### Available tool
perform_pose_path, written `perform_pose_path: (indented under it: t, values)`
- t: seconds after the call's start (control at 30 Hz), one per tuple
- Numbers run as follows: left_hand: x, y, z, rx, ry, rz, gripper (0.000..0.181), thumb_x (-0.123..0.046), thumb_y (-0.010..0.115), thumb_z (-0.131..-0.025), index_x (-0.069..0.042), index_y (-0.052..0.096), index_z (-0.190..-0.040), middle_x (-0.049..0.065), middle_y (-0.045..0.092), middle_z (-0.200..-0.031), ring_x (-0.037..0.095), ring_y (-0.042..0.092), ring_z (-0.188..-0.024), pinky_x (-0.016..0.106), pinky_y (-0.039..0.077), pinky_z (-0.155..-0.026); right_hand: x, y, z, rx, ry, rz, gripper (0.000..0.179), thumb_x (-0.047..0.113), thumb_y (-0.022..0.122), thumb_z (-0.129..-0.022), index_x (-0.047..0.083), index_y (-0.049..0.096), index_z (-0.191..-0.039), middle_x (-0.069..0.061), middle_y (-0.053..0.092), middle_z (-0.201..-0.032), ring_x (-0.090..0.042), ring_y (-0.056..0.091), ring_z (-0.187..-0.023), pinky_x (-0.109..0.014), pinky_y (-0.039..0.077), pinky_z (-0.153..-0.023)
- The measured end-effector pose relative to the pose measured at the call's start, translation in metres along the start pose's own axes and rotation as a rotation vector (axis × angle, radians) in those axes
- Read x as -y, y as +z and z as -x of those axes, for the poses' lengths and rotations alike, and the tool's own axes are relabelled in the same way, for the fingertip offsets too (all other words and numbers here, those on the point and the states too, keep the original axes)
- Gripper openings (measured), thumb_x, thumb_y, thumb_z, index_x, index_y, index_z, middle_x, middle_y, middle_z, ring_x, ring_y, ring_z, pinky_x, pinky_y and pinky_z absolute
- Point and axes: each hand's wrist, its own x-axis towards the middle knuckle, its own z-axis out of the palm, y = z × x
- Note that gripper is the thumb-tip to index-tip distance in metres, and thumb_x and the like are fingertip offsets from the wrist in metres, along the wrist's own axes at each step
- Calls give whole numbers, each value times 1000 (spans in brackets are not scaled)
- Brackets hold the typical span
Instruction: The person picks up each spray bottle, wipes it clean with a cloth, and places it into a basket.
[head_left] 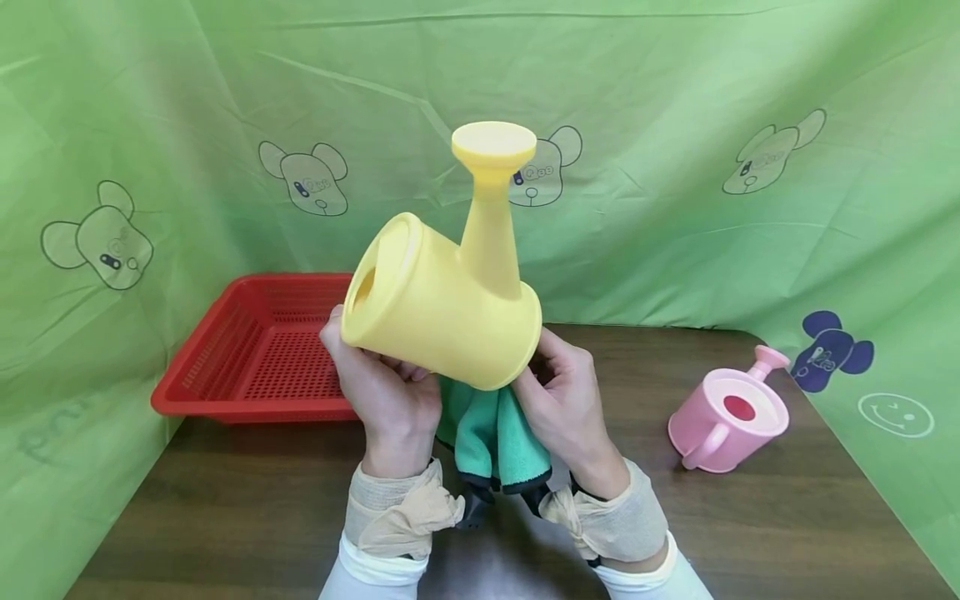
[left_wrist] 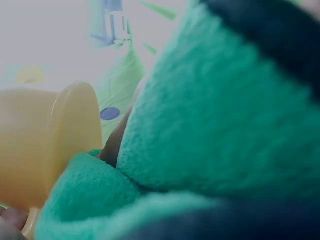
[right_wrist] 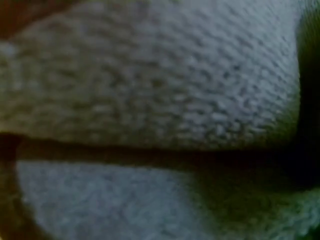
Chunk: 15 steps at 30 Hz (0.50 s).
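A yellow watering can (head_left: pixel 450 312) is held up over the table, tilted, with its spout pointing up and its base turned right. My left hand (head_left: pixel 393 404) grips it from below; in the left wrist view, fingers (left_wrist: pixel 12 222) curl at the can's handle (left_wrist: pixel 31 224). My right hand (head_left: pixel 566 400) pinches a green cloth (head_left: pixel 502 437) with dark edging at the base of the can. The cloth hangs down between both wrists and fills much of the left wrist view. Some of the right fingers are hidden behind the can. Close, blurred fabric (right_wrist: pixel 175 90) fills the right wrist view.
A red perforated basket (head_left: pixel 258 408) stands on the brown table (head_left: pixel 247 500) at the left, partly behind the left hand. To the right stands a pink watering can (head_left: pixel 723 417), its handle toward me. Green sheeting (head_left: pixel 637 208) with printed animal heads hangs around the table.
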Motion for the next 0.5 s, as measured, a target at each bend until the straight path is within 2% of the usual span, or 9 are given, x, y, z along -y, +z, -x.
perform_pose_path:
  t: [0.23,0.5]
  values:
    - [-2,0,0,28,87,-29,48,-41,40,-101,-24,38,-56,-9,36,-47,8,22,-42,21,14,-42,1,-3,0,114,7,-2,18,-5,64,-98,1,75,-109,-12,75,-92,-7,63,-77,-22,53,-67]
    - [-2,-2,-2,37,122,-56,52,-44,38,-103,-23,36,-55,-7,33,-47,10,21,-42,24,15,-41,2,-5,0,156,13,-31,19,-5,61,-99,0,75,-111,-13,75,-93,-6,64,-78,-22,55,-68]
